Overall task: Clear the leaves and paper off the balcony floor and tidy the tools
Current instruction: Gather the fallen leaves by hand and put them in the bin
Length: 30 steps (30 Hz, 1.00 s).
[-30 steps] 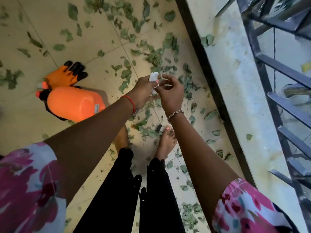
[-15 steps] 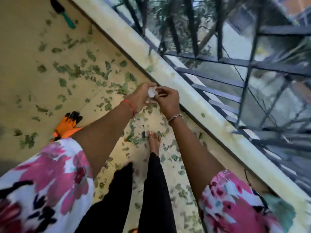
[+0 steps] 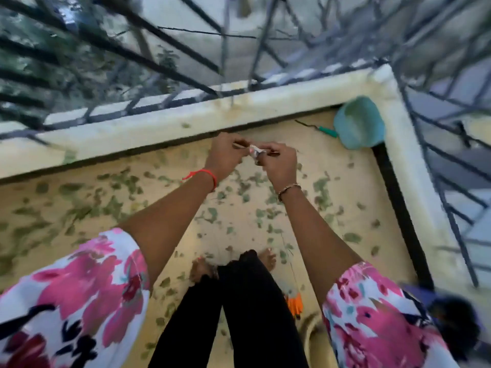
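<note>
Moved: the view has swung to the balcony corner, while both grips have stayed together at frame centre on the same scrap.
Left grip (image 3: 225, 152): fingertips pinch one end of the paper (image 3: 254, 152).
Right grip (image 3: 279, 162): closed on the other end.
Paper: a small white crumpled scrap held in the air above the floor (image 3: 345, 197).
Handling: it looks feather-light, soft and easy to tear, so probably best balled into one fist.
Leaves (image 3: 127, 181): thin, flat green bits strewn on matte tan tile, likely easier swept than picked.
Corner, upper right: a blurred teal plastic scoop (image 3: 358, 123) with a teal-handled tool (image 3: 325, 131) beside it.
Ledge (image 3: 159, 126): pale, stained and smooth, with a dark metal railing (image 3: 186, 75) above.
</note>
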Each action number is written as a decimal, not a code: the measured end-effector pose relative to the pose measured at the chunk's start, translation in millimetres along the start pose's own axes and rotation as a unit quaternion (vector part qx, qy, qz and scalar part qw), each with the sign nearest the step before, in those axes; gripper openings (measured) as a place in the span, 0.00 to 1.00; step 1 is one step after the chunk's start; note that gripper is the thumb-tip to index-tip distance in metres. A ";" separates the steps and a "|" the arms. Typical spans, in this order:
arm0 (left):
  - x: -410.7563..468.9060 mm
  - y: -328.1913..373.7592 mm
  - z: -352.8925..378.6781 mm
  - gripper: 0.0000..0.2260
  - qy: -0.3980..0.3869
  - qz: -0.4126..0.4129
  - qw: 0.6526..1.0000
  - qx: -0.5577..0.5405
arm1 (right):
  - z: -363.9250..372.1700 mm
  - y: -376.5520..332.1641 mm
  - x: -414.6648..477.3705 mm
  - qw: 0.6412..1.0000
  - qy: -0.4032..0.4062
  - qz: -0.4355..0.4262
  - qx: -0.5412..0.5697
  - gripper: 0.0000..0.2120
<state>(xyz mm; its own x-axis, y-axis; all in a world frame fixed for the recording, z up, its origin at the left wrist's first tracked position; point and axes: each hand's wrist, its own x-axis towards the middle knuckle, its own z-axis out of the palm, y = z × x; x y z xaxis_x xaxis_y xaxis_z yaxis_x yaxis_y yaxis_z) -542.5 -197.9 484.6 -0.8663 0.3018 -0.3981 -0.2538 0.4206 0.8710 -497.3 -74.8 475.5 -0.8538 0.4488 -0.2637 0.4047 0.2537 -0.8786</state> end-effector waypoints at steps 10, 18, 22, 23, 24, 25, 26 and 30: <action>-11.1 31.3 287.4 0.16 -0.302 0.070 0.945 0.104 | -210.0 154.3 -48.5 0.855 0.322 0.254 0.316 0.09; -66.0 4.3 418.4 0.22 -0.458 0.057 0.858 0.227 | -306.8 271.6 -122.9 0.721 0.480 0.310 0.393 0.12; -85.2 -1.6 476.8 0.20 -0.480 0.078 0.829 0.276 | -353.9 322.0 -154.7 0.700 0.519 0.328 0.365 0.09; -88.8 -2.7 492.1 0.19 -0.485 0.082 0.823 0.283 | -365.5 332.7 -161.3 0.694 0.528 0.337 0.355 0.09; -92.8 -3.9 507.6 0.18 -0.492 0.085 0.816 0.292 | -376.8 343.7 -168.1 0.685 0.539 0.347 0.347 0.09; -96.3 -5.9 521.5 0.18 -0.501 0.087 0.807 0.301 | -386.8 353.0 -175.0 0.677 0.548 0.356 0.337 0.09; -98.8 -7.6 532.0 0.17 -0.508 0.089 0.798 0.310 | -393.9 361.4 -180.6 0.673 0.556 0.364 0.326 0.08; -106.2 -8.8 582.4 0.17 -0.544 0.106 0.753 0.355 | -424.2 393.3 -204.7 0.636 0.600 0.393 0.285 0.10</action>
<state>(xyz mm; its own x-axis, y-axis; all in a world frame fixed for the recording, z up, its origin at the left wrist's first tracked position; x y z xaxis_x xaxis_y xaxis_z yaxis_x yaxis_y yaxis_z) -197.7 264.6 351.6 0.1073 0.7863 -0.6085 0.4700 0.4992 0.7279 -24.5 296.6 352.9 0.5415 0.6622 -0.5180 0.0752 -0.6518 -0.7547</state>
